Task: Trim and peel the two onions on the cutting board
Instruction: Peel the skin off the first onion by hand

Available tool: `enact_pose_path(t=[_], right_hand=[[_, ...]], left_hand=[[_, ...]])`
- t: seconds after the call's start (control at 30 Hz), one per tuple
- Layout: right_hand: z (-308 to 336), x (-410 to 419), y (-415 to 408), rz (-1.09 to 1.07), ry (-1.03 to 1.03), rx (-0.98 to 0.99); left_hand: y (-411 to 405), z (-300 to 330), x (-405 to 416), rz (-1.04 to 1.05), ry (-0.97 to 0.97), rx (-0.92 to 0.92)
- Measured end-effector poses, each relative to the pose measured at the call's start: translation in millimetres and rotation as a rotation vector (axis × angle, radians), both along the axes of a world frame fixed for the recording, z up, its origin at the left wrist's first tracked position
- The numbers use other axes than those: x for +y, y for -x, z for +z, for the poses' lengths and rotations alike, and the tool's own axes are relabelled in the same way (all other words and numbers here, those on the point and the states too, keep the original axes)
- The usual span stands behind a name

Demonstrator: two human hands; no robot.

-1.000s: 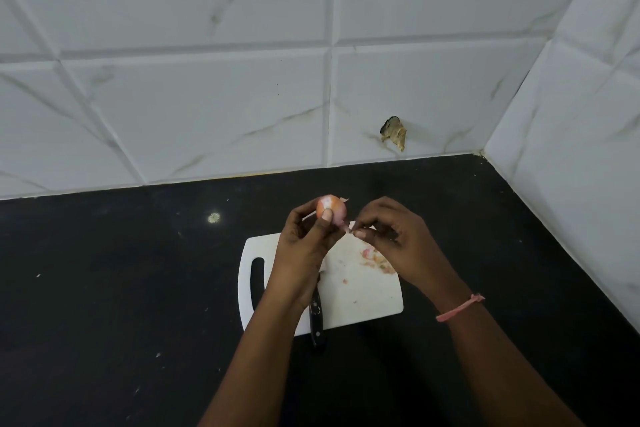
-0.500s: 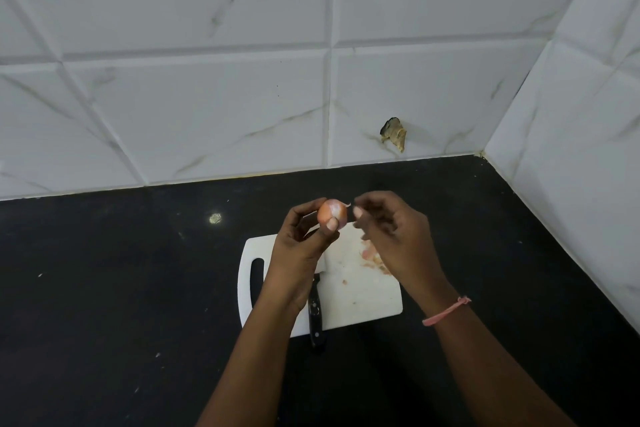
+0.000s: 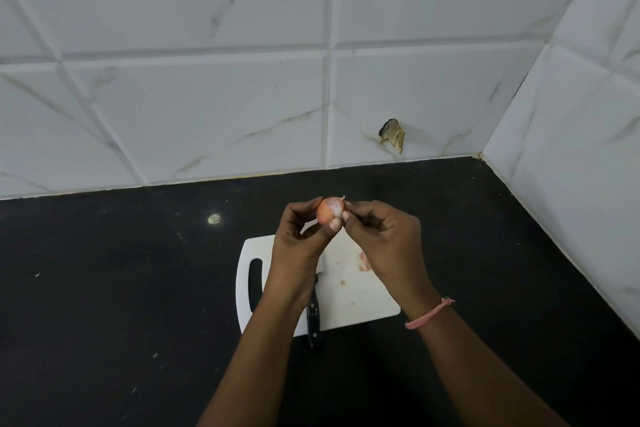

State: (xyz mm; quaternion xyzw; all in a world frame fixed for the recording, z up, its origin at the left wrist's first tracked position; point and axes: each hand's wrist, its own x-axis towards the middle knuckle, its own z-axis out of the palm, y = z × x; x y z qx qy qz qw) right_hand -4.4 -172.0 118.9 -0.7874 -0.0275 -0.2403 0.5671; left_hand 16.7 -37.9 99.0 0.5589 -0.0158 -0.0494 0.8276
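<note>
The right hand (image 3: 384, 239), which a second ago pinched a strip of skin at 4 o'clock of the onion (image 3: 330, 210), has come up to its 3 o'clock side, fingertips touching it. The left hand (image 3: 300, 246) has turned the onion slightly.

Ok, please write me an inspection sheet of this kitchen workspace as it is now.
Surface: black countertop, pale specks on it.
Job's things: white cutting board; one small onion held above it; second onion not clearly seen.
Clutter: peel scraps on the board; black-handled knife at the board's near edge.
Hands: left hand holds the onion; right hand pinches its skin.
Cables: nothing seen.
Surroundings: white marble-look tiled walls, one chipped spot.
</note>
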Motion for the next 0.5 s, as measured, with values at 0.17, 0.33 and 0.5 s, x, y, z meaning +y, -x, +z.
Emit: enact_pose_path(t=[0.17,0.33,0.5], right_hand=[[-3.4,4.5,0.0,-0.063,0.045,-0.031],[-2.2,3.1,-0.7,-0.078,0.034,-0.017],[2.7,-0.3,0.3,0.019,-0.005,0.05]], left_hand=[[0.3,-0.9,0.1,0.015,-0.007,-0.013],[0.0,-1.8,2.1,-0.006,0.038,0.014],[-0.9,-1.6,3.5,0.001,0.053,0.024]])
